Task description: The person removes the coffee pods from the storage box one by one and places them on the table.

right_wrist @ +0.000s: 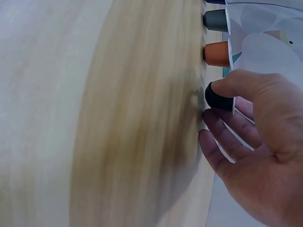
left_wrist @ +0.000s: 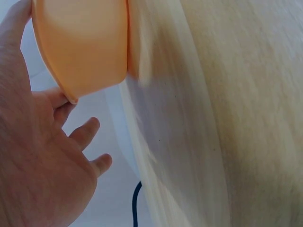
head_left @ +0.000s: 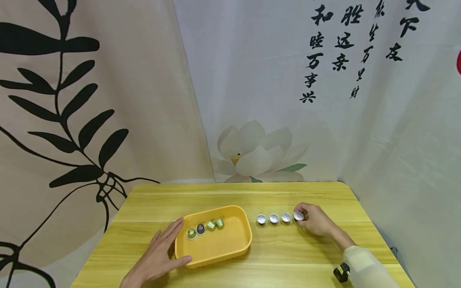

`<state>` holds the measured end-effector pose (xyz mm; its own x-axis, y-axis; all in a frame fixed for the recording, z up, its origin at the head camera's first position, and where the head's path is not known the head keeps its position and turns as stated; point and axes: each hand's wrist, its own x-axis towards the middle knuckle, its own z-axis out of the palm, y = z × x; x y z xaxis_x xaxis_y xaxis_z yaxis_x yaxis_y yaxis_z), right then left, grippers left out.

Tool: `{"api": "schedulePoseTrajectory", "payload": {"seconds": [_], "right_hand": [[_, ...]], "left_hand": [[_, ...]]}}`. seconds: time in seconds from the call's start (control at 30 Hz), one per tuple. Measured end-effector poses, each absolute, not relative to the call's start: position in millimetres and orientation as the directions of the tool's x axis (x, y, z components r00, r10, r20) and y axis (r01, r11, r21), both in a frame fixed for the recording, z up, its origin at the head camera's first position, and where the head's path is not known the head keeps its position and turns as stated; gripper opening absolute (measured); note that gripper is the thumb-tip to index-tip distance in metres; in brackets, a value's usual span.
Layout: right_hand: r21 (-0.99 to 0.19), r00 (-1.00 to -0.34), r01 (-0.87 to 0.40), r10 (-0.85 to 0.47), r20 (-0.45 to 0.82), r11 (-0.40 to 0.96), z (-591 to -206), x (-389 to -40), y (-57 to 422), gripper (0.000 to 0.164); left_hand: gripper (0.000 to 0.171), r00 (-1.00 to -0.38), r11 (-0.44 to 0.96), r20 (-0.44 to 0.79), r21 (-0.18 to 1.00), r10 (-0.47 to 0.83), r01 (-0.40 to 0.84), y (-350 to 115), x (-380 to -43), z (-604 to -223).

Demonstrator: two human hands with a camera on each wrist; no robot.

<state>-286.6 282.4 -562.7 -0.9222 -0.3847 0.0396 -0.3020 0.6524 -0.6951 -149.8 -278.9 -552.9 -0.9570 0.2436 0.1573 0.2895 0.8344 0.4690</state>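
At the right end of a row of coffee capsules, my right hand [head_left: 315, 220] pinches a black capsule [right_wrist: 218, 99] between thumb and fingers. Its silver foil lid [head_left: 298, 216] faces up; whether its base touches the table I cannot tell. To its left stand an orange capsule [right_wrist: 217, 54], a grey capsule [right_wrist: 215, 21] and a dark one partly cut off in the right wrist view. My left hand [head_left: 160, 252] holds the left side of a yellow tray [head_left: 230, 236], thumb on the near corner and fingers at the far corner. The other left fingers stay off it.
Inside the tray's left and back part lie a green capsule [head_left: 192, 233], a dark capsule [head_left: 200, 229] and two light green capsules [head_left: 211, 225]. The wooden table [head_left: 288, 264] ends at a printed curtain [head_left: 259, 80] behind. A small black device [head_left: 341, 273] sits by the right sleeve.
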Motion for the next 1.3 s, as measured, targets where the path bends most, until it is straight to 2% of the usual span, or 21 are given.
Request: {"api": "schedulePoseTrajectory", "payload": {"seconds": [0.3,0.7,1.1,1.3], "right_hand": [[-0.661,-0.931,-0.3,-0.363,0.045,0.687,-568.7,-286.8,283.2,0.03],[-0.632,-0.913,-0.362,-0.396,0.094,0.685,-568.7,-285.7,282.3,0.035],[-0.64,-0.909,-0.362,-0.409,0.082,0.678,-565.5,-283.6,282.3,0.051],[-0.605,-0.907,-0.372,-0.414,0.075,0.704,-564.3,-283.2,281.7,0.062]], "left_hand": [[0.113,-0.957,0.833,0.16,0.471,0.243,0.291,-278.8,-149.7,-553.9],[0.113,-0.957,0.836,0.158,0.466,0.244,0.289,-278.3,-149.0,-553.9],[0.113,-0.96,0.828,0.144,0.486,0.242,0.281,-278.1,-149.0,-552.5],[0.113,-0.959,0.832,0.144,0.479,0.242,0.282,-278.7,-149.5,-553.1]]}}
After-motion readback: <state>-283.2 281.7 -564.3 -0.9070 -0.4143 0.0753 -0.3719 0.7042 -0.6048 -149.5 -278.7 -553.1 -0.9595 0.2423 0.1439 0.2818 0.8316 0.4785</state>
